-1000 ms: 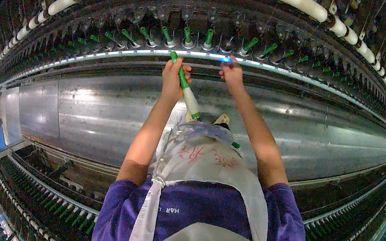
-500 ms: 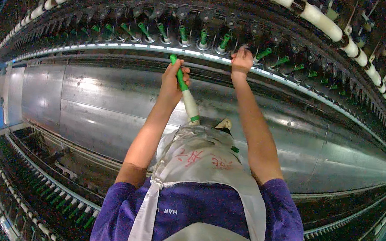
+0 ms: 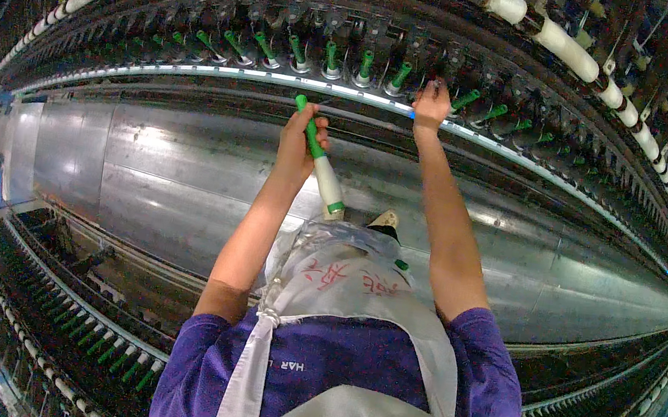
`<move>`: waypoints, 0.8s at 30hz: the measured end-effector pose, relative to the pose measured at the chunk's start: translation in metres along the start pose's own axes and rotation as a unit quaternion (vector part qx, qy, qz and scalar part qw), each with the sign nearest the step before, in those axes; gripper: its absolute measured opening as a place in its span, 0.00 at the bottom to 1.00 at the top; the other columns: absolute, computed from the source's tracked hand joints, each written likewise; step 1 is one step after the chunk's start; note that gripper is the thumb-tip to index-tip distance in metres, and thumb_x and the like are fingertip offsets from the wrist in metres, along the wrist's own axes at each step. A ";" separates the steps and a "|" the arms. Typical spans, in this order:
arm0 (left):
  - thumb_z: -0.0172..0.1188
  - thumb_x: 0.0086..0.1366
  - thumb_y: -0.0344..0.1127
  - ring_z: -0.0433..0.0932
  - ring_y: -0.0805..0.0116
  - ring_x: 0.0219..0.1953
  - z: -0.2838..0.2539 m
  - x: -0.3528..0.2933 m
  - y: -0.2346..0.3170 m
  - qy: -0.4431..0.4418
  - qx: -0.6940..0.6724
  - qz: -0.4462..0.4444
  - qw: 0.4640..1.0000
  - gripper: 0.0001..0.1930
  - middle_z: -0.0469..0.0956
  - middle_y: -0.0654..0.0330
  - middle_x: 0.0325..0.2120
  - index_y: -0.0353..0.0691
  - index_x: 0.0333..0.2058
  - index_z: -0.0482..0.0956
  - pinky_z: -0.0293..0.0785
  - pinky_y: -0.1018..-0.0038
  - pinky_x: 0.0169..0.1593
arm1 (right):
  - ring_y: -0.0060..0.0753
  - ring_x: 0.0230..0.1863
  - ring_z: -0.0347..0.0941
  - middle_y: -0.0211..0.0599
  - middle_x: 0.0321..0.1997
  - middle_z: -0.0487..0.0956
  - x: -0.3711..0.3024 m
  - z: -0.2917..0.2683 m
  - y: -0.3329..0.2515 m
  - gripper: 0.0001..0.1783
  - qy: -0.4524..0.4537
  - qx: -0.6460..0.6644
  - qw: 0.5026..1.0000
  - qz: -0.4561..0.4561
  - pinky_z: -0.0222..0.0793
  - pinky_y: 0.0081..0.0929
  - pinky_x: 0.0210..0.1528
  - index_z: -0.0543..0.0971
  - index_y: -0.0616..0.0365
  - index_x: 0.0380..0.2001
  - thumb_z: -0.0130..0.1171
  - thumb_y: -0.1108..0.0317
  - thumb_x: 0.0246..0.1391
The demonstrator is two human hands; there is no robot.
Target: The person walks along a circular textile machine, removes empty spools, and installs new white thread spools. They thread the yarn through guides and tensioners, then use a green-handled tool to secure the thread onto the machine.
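Note:
My left hand (image 3: 300, 142) is wrapped round a green bobbin (image 3: 328, 182) with white yarn wound on its lower part. Its bare green tip points up toward the spinning frame, and the wound end hangs over my apron. My right hand (image 3: 431, 109) reaches up to the row of spindles, its fingers drawn together in a gap between two green bobbins. What those fingers hold, if anything, is too small to make out. To the left of that hand stands a green bobbin (image 3: 401, 77) upright on its spindle; to the right leans another green bobbin (image 3: 464, 101).
A pale metal rail (image 3: 317, 85) runs along the front of the spindles. White rollers (image 3: 566, 47) line the machine above. Smooth metal floor (image 3: 177, 169) lies below, with my shoe (image 3: 385, 219) on it. Behind me stands a second row of bobbins (image 3: 113, 352).
The view has shifted a little, so the bobbin row sits farther right. My right hand stays at the same gap with its fingers slightly turned. The left hand keeps its hold on the bobbin.

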State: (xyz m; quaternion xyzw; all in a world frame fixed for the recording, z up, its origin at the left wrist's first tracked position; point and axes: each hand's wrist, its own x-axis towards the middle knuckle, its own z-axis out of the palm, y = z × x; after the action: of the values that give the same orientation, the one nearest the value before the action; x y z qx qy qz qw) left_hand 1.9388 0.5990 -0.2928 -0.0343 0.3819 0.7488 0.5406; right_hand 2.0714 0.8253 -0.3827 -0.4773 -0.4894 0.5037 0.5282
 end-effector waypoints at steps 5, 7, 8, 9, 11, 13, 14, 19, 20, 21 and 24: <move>0.51 0.64 0.41 0.65 0.76 0.21 0.004 0.001 0.011 0.004 -0.008 0.015 1.000 0.08 0.70 0.63 0.23 0.45 0.38 0.69 0.64 0.77 0.23 | 0.20 0.11 0.62 0.34 0.16 0.72 0.005 -0.008 -0.034 0.12 -0.019 0.023 0.999 0.030 0.57 0.19 0.14 0.73 0.63 0.34 0.47 0.65 0.58; 0.51 0.64 0.41 0.65 0.75 0.21 0.006 0.002 0.014 -0.002 -0.048 0.011 0.999 0.08 0.70 0.63 0.23 0.45 0.38 0.69 0.63 0.77 0.23 | 0.20 0.11 0.62 0.33 0.15 0.72 -0.009 -0.023 -0.039 0.13 -0.066 0.072 0.995 0.015 0.57 0.20 0.14 0.73 0.62 0.33 0.47 0.62 0.58; 0.51 0.64 0.42 0.65 0.75 0.21 0.007 0.002 0.017 -0.004 -0.060 0.009 0.998 0.09 0.70 0.63 0.23 0.45 0.38 0.69 0.64 0.76 0.25 | 0.20 0.12 0.62 0.32 0.15 0.72 -0.021 -0.036 -0.038 0.14 -0.090 0.035 0.993 0.061 0.57 0.20 0.14 0.73 0.62 0.33 0.47 0.61 0.58; 0.51 0.64 0.42 0.65 0.75 0.21 0.009 0.002 0.019 -0.028 -0.066 0.017 0.997 0.09 0.70 0.63 0.23 0.45 0.38 0.69 0.64 0.75 0.26 | 0.20 0.12 0.63 0.32 0.15 0.72 -0.033 -0.052 -0.036 0.14 -0.165 0.044 0.984 0.053 0.58 0.20 0.14 0.73 0.61 0.32 0.47 0.59 0.58; 0.51 0.64 0.43 0.65 0.75 0.22 0.014 0.002 0.021 -0.044 -0.080 0.025 0.996 0.09 0.70 0.64 0.23 0.45 0.37 0.69 0.65 0.74 0.27 | 0.24 0.14 0.66 0.34 0.18 0.75 -0.067 -0.085 -0.025 0.14 -0.304 -0.171 0.933 0.090 0.61 0.24 0.15 0.75 0.59 0.35 0.49 0.60 0.57; 0.49 0.65 0.44 0.65 0.75 0.20 0.022 0.002 0.021 -0.070 -0.090 0.028 0.993 0.12 0.69 0.65 0.22 0.43 0.39 0.70 0.67 0.73 0.31 | 0.26 0.19 0.70 0.38 0.24 0.77 -0.101 -0.107 -0.015 0.13 -0.505 -0.466 0.707 -0.166 0.66 0.26 0.21 0.77 0.57 0.37 0.51 0.60 0.54; 0.48 0.65 0.44 0.65 0.75 0.20 0.026 0.002 0.022 -0.079 -0.097 0.024 0.992 0.12 0.69 0.65 0.21 0.43 0.39 0.69 0.68 0.72 0.32 | 0.26 0.20 0.70 0.38 0.26 0.77 -0.113 -0.117 -0.018 0.13 -0.498 -0.490 0.683 -0.212 0.67 0.26 0.23 0.77 0.57 0.37 0.52 0.61 0.53; 0.48 0.65 0.45 0.66 0.74 0.23 0.055 0.000 0.019 -0.138 -0.082 -0.014 0.987 0.14 0.68 0.64 0.22 0.43 0.43 0.65 0.69 0.66 0.39 | 0.22 0.26 0.70 0.38 0.28 0.77 -0.134 -0.098 -0.083 0.11 -0.414 -0.380 0.826 -0.038 0.66 0.21 0.29 0.79 0.59 0.36 0.57 0.66 0.50; 0.47 0.66 0.46 0.67 0.73 0.23 0.061 -0.001 0.017 -0.152 -0.075 -0.022 0.985 0.15 0.68 0.64 0.22 0.43 0.44 0.65 0.70 0.65 0.40 | 0.26 0.27 0.71 0.39 0.29 0.77 -0.134 -0.090 -0.103 0.11 -0.400 -0.324 0.857 -0.022 0.66 0.23 0.30 0.79 0.59 0.35 0.57 0.66 0.49; 0.46 0.66 0.47 0.67 0.73 0.24 0.067 -0.001 0.015 -0.172 -0.070 -0.028 0.982 0.16 0.68 0.64 0.22 0.42 0.44 0.65 0.70 0.65 0.40 | 0.30 0.28 0.72 0.39 0.30 0.77 -0.133 -0.083 -0.123 0.11 -0.383 -0.266 0.884 -0.007 0.67 0.26 0.30 0.78 0.58 0.35 0.58 0.66 0.48; 0.42 0.67 0.49 0.68 0.72 0.27 0.084 -0.002 0.009 -0.206 -0.043 -0.057 0.976 0.19 0.69 0.64 0.23 0.41 0.47 0.66 0.68 0.65 0.42 | 0.24 0.29 0.70 0.34 0.30 0.75 -0.132 -0.064 -0.167 0.10 -0.358 -0.222 0.904 -0.070 0.65 0.20 0.29 0.78 0.61 0.35 0.58 0.69 0.49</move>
State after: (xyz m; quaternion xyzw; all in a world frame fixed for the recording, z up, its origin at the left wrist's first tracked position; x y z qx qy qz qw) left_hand 1.9626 0.6479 -0.2279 0.0760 0.2273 0.7236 0.6473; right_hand 2.1440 0.6862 -0.2247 -0.3341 -0.7769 0.4809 0.2314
